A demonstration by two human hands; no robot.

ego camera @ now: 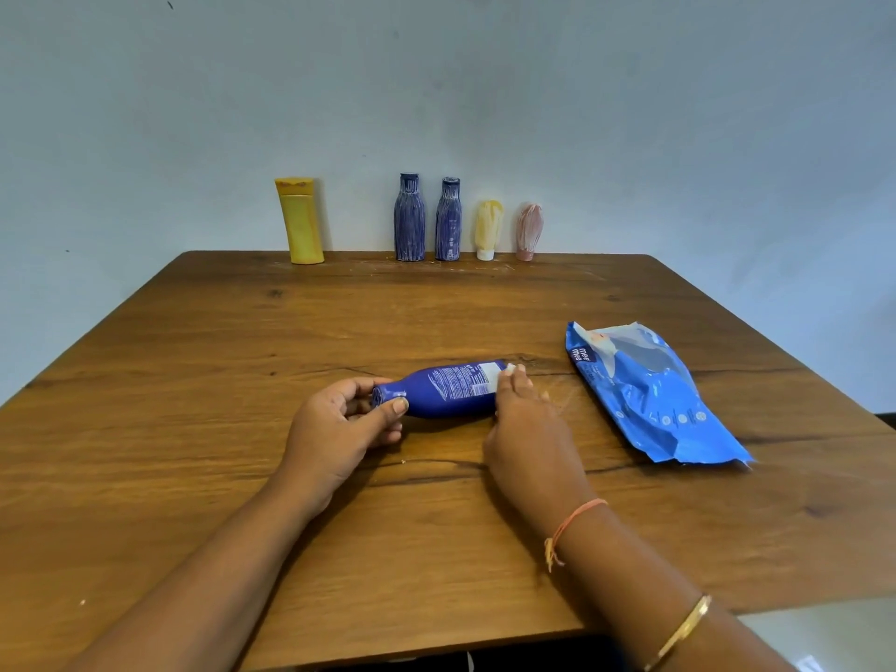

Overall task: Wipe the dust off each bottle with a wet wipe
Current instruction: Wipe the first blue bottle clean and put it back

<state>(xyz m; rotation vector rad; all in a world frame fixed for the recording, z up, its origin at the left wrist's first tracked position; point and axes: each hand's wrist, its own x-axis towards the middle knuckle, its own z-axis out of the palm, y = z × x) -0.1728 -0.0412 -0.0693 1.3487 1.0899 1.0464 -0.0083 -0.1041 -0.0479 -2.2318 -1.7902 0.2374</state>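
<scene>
Nearest us, at six o'clock on the wooden table (242, 332), both forearms reach in; the right one carries a gold bangle (683, 632) and, nearer the wrist, an orange thread (572, 521). Just beyond, at table centre, we note the blue bottle (446, 390) lying on its side, cap toward nine o'clock, base toward three, printed label facing up, its surface looking clean. Left hand (339, 424): fingers and thumb curled round the cap and neck, gripping. Right hand (523, 419): fingers bent over the base end, pressing a small white wet wipe (511, 368) against it; only a bit of the wipe shows past the fingertips. At three o'clock from the bottle, near but not touching, the blue wipe pack (649, 395) lies flat and slantwise. Far edge, twelve o'clock, a row stands upright against the pale wall (630, 114). From eleven to one o'clock we see a yellow bottle (299, 220), set well apart; a dust-streaked navy bottle (409, 218); a second navy bottle (448, 220) just beside it, equally streaked; a yellow tube (488, 230) on its white cap; a pink tube (528, 232), cap down. White specks lie scattered on the wood before this row.
</scene>
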